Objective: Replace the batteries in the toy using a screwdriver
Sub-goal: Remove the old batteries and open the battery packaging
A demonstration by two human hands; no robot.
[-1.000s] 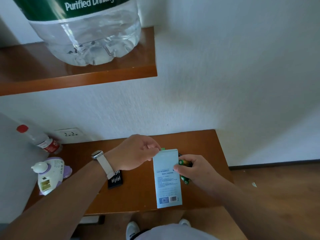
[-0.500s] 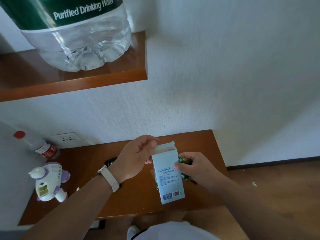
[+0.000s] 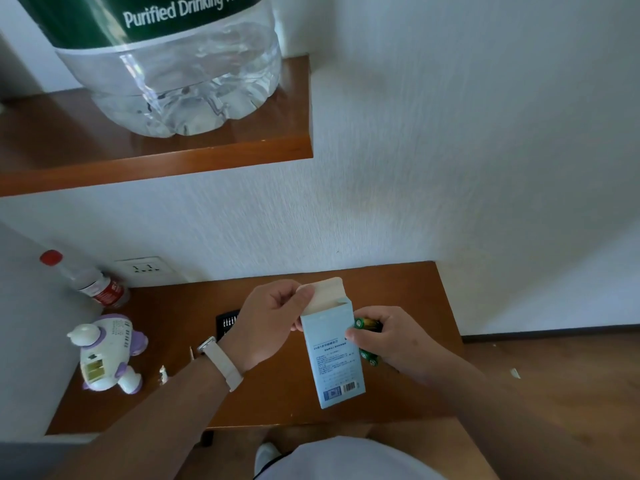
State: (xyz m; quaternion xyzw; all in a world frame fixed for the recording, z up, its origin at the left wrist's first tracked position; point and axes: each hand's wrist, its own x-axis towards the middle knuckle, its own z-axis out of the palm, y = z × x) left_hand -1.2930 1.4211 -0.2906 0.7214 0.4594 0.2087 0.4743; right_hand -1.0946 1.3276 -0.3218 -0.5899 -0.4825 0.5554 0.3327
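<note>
Our left hand (image 3: 273, 323) pinches the open top flap of the box (image 3: 332, 355), which stands upright over the table (image 3: 277, 403). Our right hand (image 3: 391, 344) clasps the box's side together with green batteries (image 3: 363, 323). The toy (image 3: 107, 355) lies at the table's left end, well apart from both hands, near a bottle (image 3: 97, 285).

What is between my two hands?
The box, top open, in the head view. The left hand holds its top; the right hand grips its side and batteries.
</note>
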